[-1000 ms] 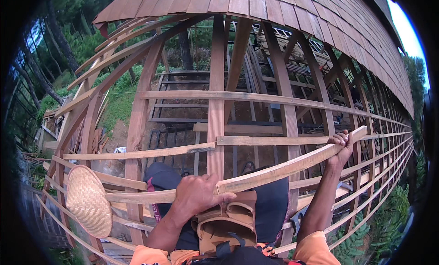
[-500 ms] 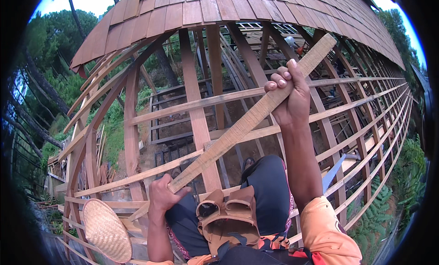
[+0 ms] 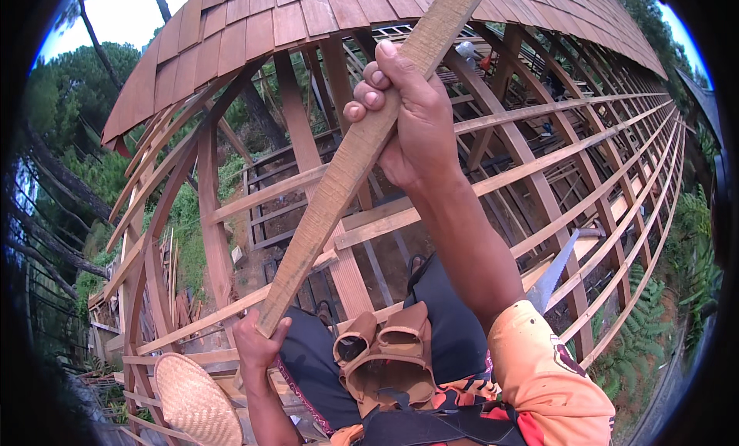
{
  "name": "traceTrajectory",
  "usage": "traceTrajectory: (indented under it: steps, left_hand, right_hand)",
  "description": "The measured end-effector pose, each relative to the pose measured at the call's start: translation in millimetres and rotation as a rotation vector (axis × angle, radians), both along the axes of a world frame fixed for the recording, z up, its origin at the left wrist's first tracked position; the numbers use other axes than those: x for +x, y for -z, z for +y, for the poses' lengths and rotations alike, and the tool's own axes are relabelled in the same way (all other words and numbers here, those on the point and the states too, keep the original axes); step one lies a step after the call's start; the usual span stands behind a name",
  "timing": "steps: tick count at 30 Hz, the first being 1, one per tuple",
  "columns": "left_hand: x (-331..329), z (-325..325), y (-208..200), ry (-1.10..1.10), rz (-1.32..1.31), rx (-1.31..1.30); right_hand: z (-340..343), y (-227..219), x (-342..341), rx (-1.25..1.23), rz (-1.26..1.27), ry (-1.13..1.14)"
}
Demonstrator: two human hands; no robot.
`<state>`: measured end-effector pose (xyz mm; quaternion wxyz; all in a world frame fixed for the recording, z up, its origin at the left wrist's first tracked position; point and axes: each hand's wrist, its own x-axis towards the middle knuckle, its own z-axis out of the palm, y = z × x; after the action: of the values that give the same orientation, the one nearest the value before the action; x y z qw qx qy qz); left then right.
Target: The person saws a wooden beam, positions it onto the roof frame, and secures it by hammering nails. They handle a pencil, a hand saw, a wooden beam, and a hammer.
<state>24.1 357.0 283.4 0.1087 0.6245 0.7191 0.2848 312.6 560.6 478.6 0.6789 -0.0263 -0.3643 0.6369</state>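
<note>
A long wooden batten slants across the view, from the lower left up to the roof shingles. My right hand is wrapped round its upper part, fingers on the left edge. At its lower end my left hand grips it; part of that grip is hidden. The batten is held above the roof frame's horizontal battens and the broad rafters. A brown leather tool pouch hangs at my waist between my legs, its pockets facing up.
Reddish wooden shingles cover the roof above. A handsaw rests among the battens to the right. A woven hat is at lower left. Through the open frame, dark metal frames and timber show far below. Trees and ferns surround the structure.
The batten has swung steeper, its upper end moving left and up over the shingles. My right hand has moved left and up with it; my left hand has shifted slightly down and left.
</note>
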Motion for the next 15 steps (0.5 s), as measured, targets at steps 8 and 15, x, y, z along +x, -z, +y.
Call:
traceTrajectory:
  steps: [8, 15]
  left_hand:
    - [53.8, -3.3, -12.7, 0.027, 0.008, -0.090]
    - [41.4, -2.4, -44.7, -0.008, -0.012, -0.023]
  right_hand:
    - [67.8, 67.2, 47.5, -0.366, 0.065, 0.056]
    - [40.2, 5.7, 24.4, -0.075, 0.062, 0.003]
